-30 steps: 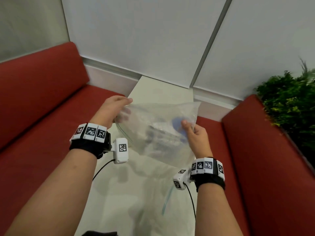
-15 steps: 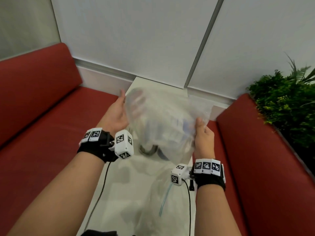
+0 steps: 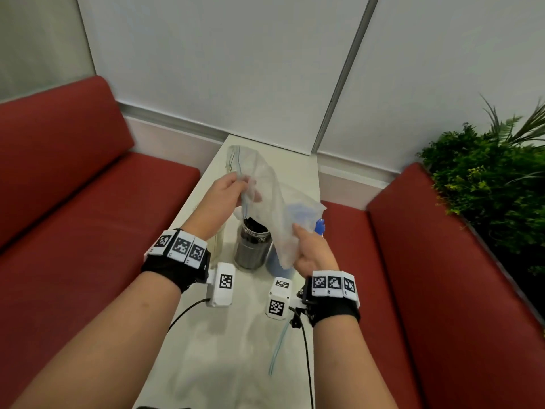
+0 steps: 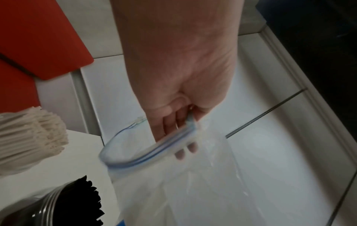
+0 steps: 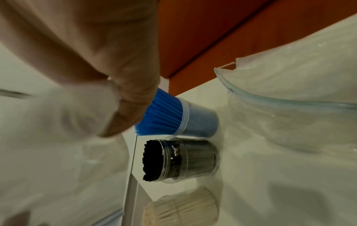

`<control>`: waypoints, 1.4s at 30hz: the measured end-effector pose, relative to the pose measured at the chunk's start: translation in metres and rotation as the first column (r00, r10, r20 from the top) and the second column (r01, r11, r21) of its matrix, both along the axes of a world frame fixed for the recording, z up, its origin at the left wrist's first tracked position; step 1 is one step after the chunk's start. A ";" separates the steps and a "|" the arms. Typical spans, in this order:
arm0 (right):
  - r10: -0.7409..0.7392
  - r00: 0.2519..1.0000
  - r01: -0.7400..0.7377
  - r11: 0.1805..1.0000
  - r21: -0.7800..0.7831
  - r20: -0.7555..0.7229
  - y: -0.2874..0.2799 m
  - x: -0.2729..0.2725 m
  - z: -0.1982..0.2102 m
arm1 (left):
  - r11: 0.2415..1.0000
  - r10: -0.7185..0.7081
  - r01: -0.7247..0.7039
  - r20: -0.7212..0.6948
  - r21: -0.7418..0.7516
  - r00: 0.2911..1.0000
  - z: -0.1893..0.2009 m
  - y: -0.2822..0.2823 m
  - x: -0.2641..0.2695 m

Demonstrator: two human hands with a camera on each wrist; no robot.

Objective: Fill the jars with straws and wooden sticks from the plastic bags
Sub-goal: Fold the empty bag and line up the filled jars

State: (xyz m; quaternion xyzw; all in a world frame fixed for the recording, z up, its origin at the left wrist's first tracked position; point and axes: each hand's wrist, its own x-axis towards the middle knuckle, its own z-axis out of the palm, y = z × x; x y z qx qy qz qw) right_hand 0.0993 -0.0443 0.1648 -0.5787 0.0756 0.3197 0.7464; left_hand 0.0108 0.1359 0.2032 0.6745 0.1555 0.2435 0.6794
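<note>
Both hands hold a clear, empty-looking zip bag [image 3: 271, 202] above the jars. My left hand [image 3: 240, 190] grips its blue zip edge [image 4: 154, 146], held high. My right hand [image 3: 302, 242] pinches the bag's lower end [image 5: 67, 110]. On the white table [image 3: 224, 335] stand three clear jars in a row: black straws [image 3: 252, 246] in the middle, blue straws [image 3: 320, 227] on the right and partly behind the bag, and wooden sticks [image 5: 183, 211] on the left. All three jars look full in the right wrist view, with the black straws jar [image 5: 179, 159] beside the blue straws jar [image 5: 173, 116].
Another clear zip bag [image 3: 277, 349] lies flat on the near part of the table, under my right wrist. Red sofa cushions flank the narrow table on the left [image 3: 88, 231] and right [image 3: 427, 276]. A green plant [image 3: 486, 187] stands far right; a wall closes the back.
The bag was held spread wide in front, hiding the jars. Now my left hand has raised the zip end and my right hand holds the lower end, so the jars show.
</note>
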 end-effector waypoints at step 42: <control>0.460 0.471 -0.197 0.887 -0.418 0.753 -0.036 0.000 0.005 | 0.690 0.258 -0.229 0.062 0.686 0.964 0.053 0.009 -0.002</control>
